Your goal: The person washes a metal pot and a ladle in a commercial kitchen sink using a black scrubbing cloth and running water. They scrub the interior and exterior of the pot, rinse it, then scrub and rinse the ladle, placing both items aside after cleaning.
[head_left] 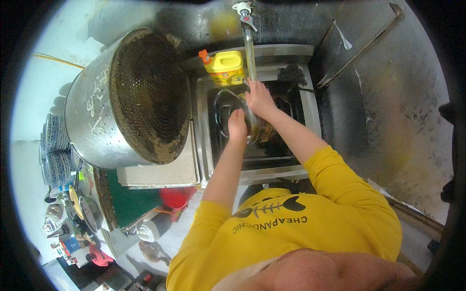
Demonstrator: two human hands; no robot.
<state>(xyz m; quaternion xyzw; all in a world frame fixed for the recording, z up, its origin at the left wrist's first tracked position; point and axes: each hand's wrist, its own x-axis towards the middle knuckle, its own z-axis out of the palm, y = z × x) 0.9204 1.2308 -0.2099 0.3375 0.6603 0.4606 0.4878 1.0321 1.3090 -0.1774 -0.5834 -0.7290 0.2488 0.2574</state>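
My left hand (237,125) grips a round, shiny vessel (222,105), see-through or reflective, inside the metal sink (204,138). Its rim curves to the left of the fingers, and its exact kind is hard to make out. My right hand (260,100) is above and to the right, at the lower end of a clear hose (250,54) hanging from the wall tap (247,18). Whether those fingers close round the hose or the vessel's edge cannot be told. Dark water or a dark basin (262,156) fills the sink below both hands.
A yellow detergent jug (227,67) with an orange cap stands on the sink's back ledge. Beside it on the right lies a dark scouring pad (291,74). A large perforated metal pot (94,105) lies tipped at the left. Stacked plates (56,152) and a red bucket (174,198) are farther off.
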